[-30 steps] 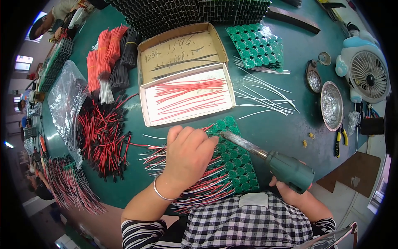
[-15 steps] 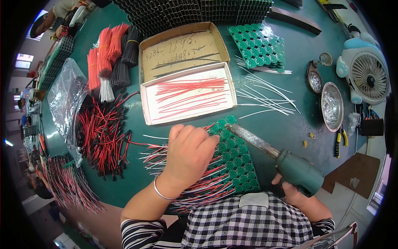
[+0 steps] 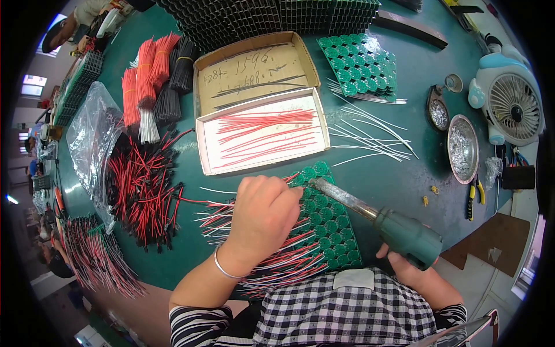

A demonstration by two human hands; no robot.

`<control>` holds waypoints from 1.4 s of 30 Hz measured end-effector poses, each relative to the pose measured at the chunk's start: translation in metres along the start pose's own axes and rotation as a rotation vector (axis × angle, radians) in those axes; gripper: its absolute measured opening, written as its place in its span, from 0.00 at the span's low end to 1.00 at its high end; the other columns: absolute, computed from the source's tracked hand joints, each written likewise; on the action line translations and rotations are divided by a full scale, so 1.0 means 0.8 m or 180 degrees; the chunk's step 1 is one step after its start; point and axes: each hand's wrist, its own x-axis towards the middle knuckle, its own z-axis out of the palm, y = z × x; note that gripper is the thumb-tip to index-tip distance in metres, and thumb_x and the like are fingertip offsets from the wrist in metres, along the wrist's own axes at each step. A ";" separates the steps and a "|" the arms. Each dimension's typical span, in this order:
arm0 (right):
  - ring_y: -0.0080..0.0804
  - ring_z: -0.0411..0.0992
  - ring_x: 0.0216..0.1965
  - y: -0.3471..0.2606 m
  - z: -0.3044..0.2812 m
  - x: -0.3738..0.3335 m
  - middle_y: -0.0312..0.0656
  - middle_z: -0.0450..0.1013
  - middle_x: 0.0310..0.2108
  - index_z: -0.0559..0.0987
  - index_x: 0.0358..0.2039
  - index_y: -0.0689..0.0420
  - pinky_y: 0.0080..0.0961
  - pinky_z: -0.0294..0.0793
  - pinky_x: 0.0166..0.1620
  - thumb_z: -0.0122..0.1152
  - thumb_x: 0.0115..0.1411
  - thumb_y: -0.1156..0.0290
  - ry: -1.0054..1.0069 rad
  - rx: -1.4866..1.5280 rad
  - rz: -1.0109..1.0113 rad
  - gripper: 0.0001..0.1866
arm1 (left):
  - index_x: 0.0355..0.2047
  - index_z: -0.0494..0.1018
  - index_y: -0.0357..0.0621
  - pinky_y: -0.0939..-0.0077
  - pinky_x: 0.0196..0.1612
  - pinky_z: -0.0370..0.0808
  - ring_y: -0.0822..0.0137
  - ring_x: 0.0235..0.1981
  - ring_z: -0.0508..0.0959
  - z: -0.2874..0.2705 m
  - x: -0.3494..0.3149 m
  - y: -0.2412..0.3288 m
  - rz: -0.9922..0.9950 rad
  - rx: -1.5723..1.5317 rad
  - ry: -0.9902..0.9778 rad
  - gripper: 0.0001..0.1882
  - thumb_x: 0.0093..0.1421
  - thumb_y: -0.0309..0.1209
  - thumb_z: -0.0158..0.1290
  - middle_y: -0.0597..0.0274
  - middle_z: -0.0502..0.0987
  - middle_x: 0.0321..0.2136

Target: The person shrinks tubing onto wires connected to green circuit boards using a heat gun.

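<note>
My left hand (image 3: 265,214) is closed in a pinch over the upper left edge of a green circuit board panel (image 3: 332,222) made of joined round boards. A wire seems to be held in it, mostly hidden by the fingers; a white wire end (image 3: 218,190) sticks out left of the hand. My right hand (image 3: 404,267) grips a soldering iron (image 3: 407,237) with a dark green body. The iron's metal tip lies over the panel, close beside my left fingertips. Red, white and black wires (image 3: 289,263) fan out along the panel's left side, below my left hand.
Beyond the panel, a shallow box (image 3: 263,165) holds red wires. Loose white wires (image 3: 376,136) and stacked green panels (image 3: 361,66) lie right of it. Farther right are a metal solder dish (image 3: 463,149), a fan (image 3: 514,107) and pliers (image 3: 475,199). Red-black leads (image 3: 144,196) are heaped left.
The soldering iron has moved left and slightly down, bringing its tip nearer my left fingertips. My left hand has shifted only slightly.
</note>
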 end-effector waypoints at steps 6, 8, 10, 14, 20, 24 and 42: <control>0.27 0.73 0.28 0.005 -0.006 0.004 0.37 0.74 0.21 0.73 0.48 0.64 0.28 0.73 0.40 0.55 0.60 0.62 -0.0301 -0.0407 -0.0216 0.21 | 0.29 0.76 0.43 0.68 0.32 0.64 0.62 0.27 0.70 0.001 0.000 0.000 0.0024 -0.0013 0.0004 0.10 0.44 0.19 0.59 0.63 0.70 0.24; 0.27 0.73 0.29 0.004 -0.006 0.009 0.37 0.74 0.21 0.73 0.48 0.64 0.28 0.73 0.41 0.55 0.60 0.62 -0.0325 -0.0397 -0.0281 0.20 | 0.29 0.76 0.43 0.68 0.32 0.64 0.62 0.27 0.70 0.002 0.000 0.000 0.0013 -0.0017 0.0007 0.10 0.44 0.19 0.59 0.63 0.70 0.24; 0.28 0.73 0.30 0.001 -0.005 0.010 0.37 0.75 0.21 0.73 0.48 0.64 0.29 0.73 0.41 0.54 0.60 0.63 -0.0346 -0.0387 -0.0345 0.20 | 0.29 0.75 0.43 0.68 0.32 0.64 0.61 0.27 0.70 0.002 -0.001 0.000 0.0003 -0.0022 0.0008 0.10 0.44 0.19 0.59 0.63 0.70 0.24; 0.29 0.73 0.30 -0.002 -0.006 0.013 0.37 0.75 0.21 0.74 0.46 0.63 0.30 0.74 0.41 0.53 0.55 0.70 -0.0301 -0.0462 -0.0266 0.18 | 0.29 0.75 0.43 0.68 0.32 0.64 0.61 0.27 0.70 0.003 0.000 0.000 -0.0001 -0.0022 0.0009 0.10 0.44 0.19 0.59 0.63 0.70 0.24; 0.29 0.74 0.27 -0.011 -0.010 0.015 0.40 0.76 0.25 0.75 0.44 0.63 0.28 0.74 0.37 0.51 0.53 0.73 -0.0369 -0.0544 -0.0225 0.18 | 0.28 0.75 0.42 0.67 0.32 0.64 0.61 0.27 0.70 0.005 0.001 0.001 0.0015 -0.0042 0.0020 0.09 0.45 0.19 0.59 0.63 0.70 0.24; 0.28 0.74 0.26 0.010 -0.015 -0.004 0.45 0.75 0.40 0.71 0.50 0.63 0.26 0.74 0.33 0.54 0.58 0.65 -0.0603 -0.0257 -0.0037 0.21 | 0.28 0.75 0.42 0.67 0.32 0.64 0.61 0.27 0.70 0.003 0.001 -0.001 0.0017 -0.0082 0.0018 0.09 0.45 0.19 0.59 0.62 0.70 0.24; 0.29 0.72 0.23 0.034 0.008 -0.008 0.52 0.69 0.49 0.62 0.57 0.67 0.21 0.71 0.25 0.57 0.59 0.58 0.1074 0.0934 -0.0407 0.32 | 0.29 0.76 0.45 0.65 0.36 0.69 0.59 0.32 0.74 -0.077 -0.043 -0.071 -0.0371 0.0716 0.0670 0.08 0.46 0.22 0.58 0.62 0.74 0.27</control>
